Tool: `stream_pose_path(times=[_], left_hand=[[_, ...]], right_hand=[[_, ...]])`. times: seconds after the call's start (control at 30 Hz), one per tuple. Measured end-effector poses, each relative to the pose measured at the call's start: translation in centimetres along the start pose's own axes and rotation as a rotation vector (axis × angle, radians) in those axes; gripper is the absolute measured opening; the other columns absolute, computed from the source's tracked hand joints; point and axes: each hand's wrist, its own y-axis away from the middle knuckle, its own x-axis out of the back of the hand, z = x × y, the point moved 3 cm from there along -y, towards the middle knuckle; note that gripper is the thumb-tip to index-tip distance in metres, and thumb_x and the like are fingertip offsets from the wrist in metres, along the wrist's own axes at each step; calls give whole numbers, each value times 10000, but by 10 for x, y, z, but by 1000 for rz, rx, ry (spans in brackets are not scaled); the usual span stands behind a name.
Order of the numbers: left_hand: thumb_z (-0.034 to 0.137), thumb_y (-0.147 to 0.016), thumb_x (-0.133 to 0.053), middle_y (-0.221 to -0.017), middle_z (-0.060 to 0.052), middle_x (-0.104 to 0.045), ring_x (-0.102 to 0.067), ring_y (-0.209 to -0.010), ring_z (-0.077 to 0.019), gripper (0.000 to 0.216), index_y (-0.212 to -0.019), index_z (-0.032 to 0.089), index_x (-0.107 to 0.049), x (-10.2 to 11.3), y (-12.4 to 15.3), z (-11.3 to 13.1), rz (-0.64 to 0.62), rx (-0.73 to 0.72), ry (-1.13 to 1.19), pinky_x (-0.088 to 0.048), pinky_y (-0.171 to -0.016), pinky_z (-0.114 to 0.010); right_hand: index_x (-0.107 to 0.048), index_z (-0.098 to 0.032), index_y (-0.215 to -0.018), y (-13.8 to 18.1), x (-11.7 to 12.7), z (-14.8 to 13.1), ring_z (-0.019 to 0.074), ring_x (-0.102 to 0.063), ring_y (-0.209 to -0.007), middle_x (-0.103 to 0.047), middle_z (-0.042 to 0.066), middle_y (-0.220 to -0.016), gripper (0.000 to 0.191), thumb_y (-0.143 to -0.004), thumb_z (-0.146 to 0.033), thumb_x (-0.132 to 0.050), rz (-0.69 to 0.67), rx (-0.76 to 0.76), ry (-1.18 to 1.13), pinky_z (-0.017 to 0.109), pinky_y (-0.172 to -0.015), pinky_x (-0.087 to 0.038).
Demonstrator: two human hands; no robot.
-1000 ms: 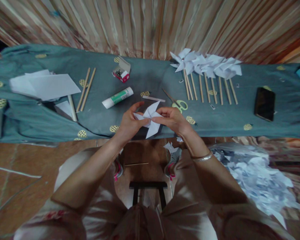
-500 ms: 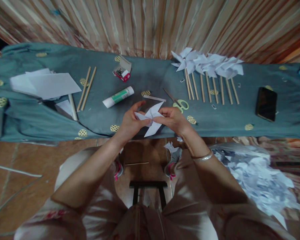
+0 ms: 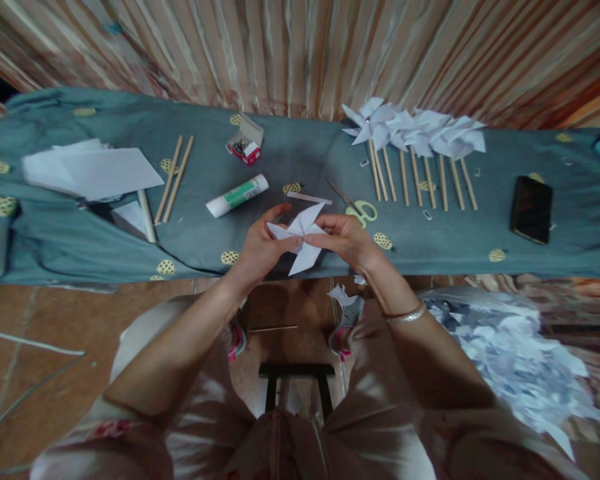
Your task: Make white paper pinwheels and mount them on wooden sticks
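Observation:
Both my hands hold a white paper pinwheel over the near edge of a teal-covered table. My left hand pinches its left side, thumb on the centre. My right hand grips the right side, fingers curled onto the folded points. One blade hangs down below the hands. A thin white paper strip lies just beyond the pinwheel. Green-handled scissors rest to the right of my right hand, and a glue stick lies beyond my left hand.
Several finished pinwheels on sticks lie at the back right, a black phone further right. A small box of pins, two bare sticks and white paper sheets sit on the left. Paper scraps pile up on the floor at right.
The hands have stayed almost still with the pinwheel; the upper blade has tilted slightly. Nothing on the table has moved.

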Motion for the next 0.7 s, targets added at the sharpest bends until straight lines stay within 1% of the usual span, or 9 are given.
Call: stream_pose_path(times=[0.07,0.17,0.3,0.37,0.47,0.57,0.7], left_hand=[[191,-557,-809,-666,48,-642,-590,-596,-129,736,-1254,130,-577,1,-2,0,20,-3,11,-443,-606,-243],[193,-548,-812,-681,41,-662,-597,-587,-132,721,-1233,138,-594,3,-4,0,49,-6,28,-461,-607,-253],[213,-536,-825,-669,39,-665,-604,-595,-135,747,-1237,117,-586,5,-8,1,71,-3,80,-469,-622,-253],[219,-539,-827,-681,36,-672,-609,-608,-134,761,-1249,110,-577,6,-9,3,79,4,91,-476,-639,-254],[225,-540,-830,-695,35,-680,-613,-609,-131,768,-1254,104,-576,6,-11,5,85,14,84,-479,-648,-256],[231,-537,-833,-705,34,-686,-621,-610,-134,771,-1254,110,-577,6,-13,5,88,16,89,-483,-649,-259],[244,-521,-837,-703,31,-687,-622,-612,-141,784,-1249,112,-577,7,-15,4,86,32,102,-482,-643,-262]], right_hand=[[-698,-176,-738,1,1,-3,127,-603,-682,-698,-7,-725,271,-605,-365,-841,14,-6,-15,261,-671,-464],[-719,-181,-745,1,6,-4,102,-565,-640,-685,-18,-700,274,-638,-409,-826,76,-2,-39,235,-630,-419],[-738,-192,-761,-2,11,-3,101,-559,-653,-696,-16,-717,295,-651,-454,-818,136,15,-76,237,-647,-411],[-743,-196,-761,-5,11,-3,109,-567,-668,-700,-13,-722,300,-653,-466,-815,144,12,-89,246,-661,-417],[-745,-195,-729,-7,8,-5,109,-571,-676,-698,-14,-705,290,-617,-445,-840,133,4,-99,252,-679,-425],[-747,-195,-688,-9,5,-8,102,-556,-648,-689,-22,-667,286,-584,-438,-855,140,11,-105,252,-662,-420],[-758,-196,-680,-12,5,-7,101,-548,-628,-691,-20,-652,285,-584,-447,-852,157,19,-117,255,-640,-415]])
